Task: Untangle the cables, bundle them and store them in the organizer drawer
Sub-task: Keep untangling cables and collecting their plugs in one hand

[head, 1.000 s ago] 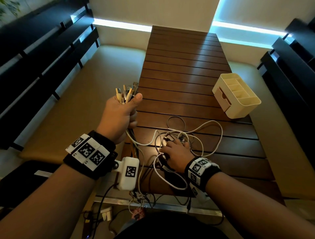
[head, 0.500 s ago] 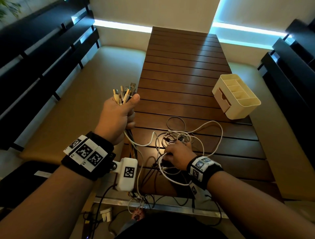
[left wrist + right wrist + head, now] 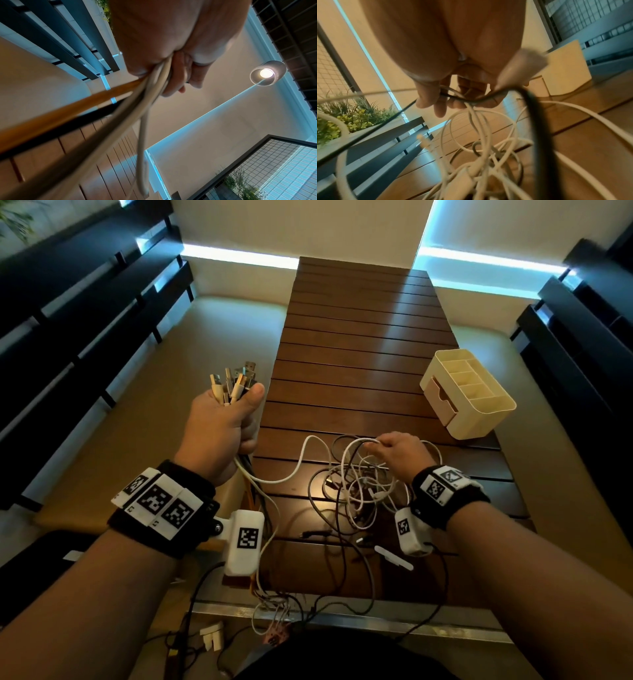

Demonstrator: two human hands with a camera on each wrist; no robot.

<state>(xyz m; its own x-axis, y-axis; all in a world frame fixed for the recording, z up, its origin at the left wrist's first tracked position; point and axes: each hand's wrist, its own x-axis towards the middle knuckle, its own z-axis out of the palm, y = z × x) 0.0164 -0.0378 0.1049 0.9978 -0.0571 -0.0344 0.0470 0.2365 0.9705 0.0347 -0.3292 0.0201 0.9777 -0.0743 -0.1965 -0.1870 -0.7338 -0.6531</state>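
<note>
The slatted wooden tabletop [image 3: 359, 344] ran away from the person between two pale cushioned benches [image 3: 113, 419]; dark slatted backrests [image 3: 68, 313] lined both sides, and strips of cold light glowed along the far wall. On the right part of the tabletop stood the cream organizer [image 3: 469, 395], its top split into open compartments and its small front drawer [image 3: 439, 397] turned toward the middle of the tabletop, pushed in or nearly so. Near the front edge lay the tangle of cables [image 3: 359, 491], white, grey and black loops crossing one another, with some strands trailing over the edge; a small white strip [image 3: 393, 557] lay just beside them. The left hand [image 3: 219, 433] was raised over the left edge of the tabletop, fist closed round a bunch of cable ends, thumb pressed on top; the plugs [image 3: 236, 383] stuck up out of the fist, and the cords [image 3: 150, 86], orange, black and pale, ran down from it toward the tangle. The right hand [image 3: 399, 455] was just above the tangle, fingers [image 3: 440, 106] curled round several loops, a black one and some white ones, lifting them clear of the wood; the rest hung blurred beneath it.
</note>
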